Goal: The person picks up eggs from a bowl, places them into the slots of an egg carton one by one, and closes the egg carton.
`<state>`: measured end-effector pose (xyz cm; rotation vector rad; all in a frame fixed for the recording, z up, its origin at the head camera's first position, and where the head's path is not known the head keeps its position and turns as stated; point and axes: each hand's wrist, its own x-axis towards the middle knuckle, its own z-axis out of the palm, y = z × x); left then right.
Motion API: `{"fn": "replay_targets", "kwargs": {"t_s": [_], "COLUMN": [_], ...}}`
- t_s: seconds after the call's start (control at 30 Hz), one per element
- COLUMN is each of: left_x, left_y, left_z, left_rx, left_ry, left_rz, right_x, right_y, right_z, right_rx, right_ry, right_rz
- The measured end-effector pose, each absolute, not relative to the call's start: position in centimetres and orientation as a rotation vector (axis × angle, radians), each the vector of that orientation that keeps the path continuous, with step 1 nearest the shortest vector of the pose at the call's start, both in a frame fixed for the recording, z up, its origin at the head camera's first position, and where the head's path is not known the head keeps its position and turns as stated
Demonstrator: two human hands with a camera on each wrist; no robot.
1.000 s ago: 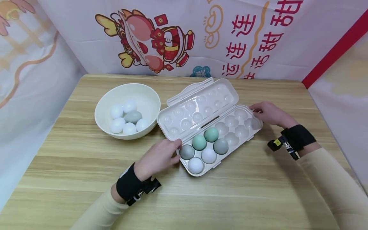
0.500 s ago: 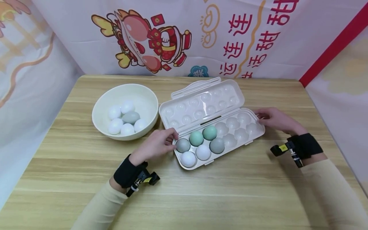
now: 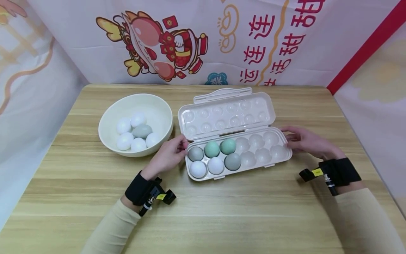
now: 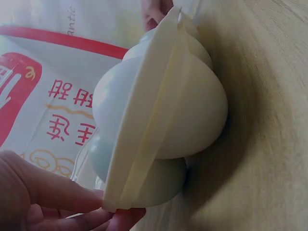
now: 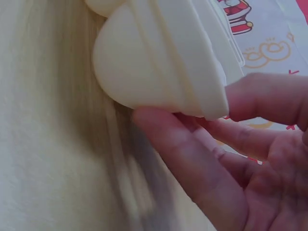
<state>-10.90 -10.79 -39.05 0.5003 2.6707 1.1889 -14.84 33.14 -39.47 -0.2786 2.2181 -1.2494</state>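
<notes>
An open plastic egg box lies on the wooden table, its clear lid folded back toward the wall. Its left half holds several eggs: two green eggs in the back row, white eggs in front, and grey eggs. The cups on the right are bare. My left hand pinches the rim at the box's left end, thumb above and fingers below in the left wrist view. At the other end my right hand holds the corner, with one digit against the underside of a cup.
A cream bowl with several white eggs and one grey egg stands left of the box, close to my left hand. Printed cloth rises behind the table's back edge.
The egg box has turned clockwise between both hands, its left end moving back and left, its right end forward. It now lies nearly parallel to the back edge. Both hands moved with it.
</notes>
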Motion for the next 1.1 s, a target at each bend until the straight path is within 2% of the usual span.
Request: {"fn": "replay_targets", "kwargs": {"t_s": [0.63,0.9,1.1], "left_x": [-11.4,-11.4,-10.5], "left_y": [-11.4,-12.4,-12.7], "left_z": [-39.8,-38.7,-36.7], "left_rx": [0.475,0.695,0.688], "left_ry": [2.776,2.764,2.836], "left_rz": [1.195,0.972,0.801], "right_x": [-12.2,-11.6,-11.6], "right_y": [31.6,31.3,31.1], "right_z": [-41.4,-42.0,-41.8], "right_rx": [-0.225,-0.227,-0.199], "right_ry": [2.085,2.050,2.032], "right_rz": [-1.418,-1.489,-1.506]}}
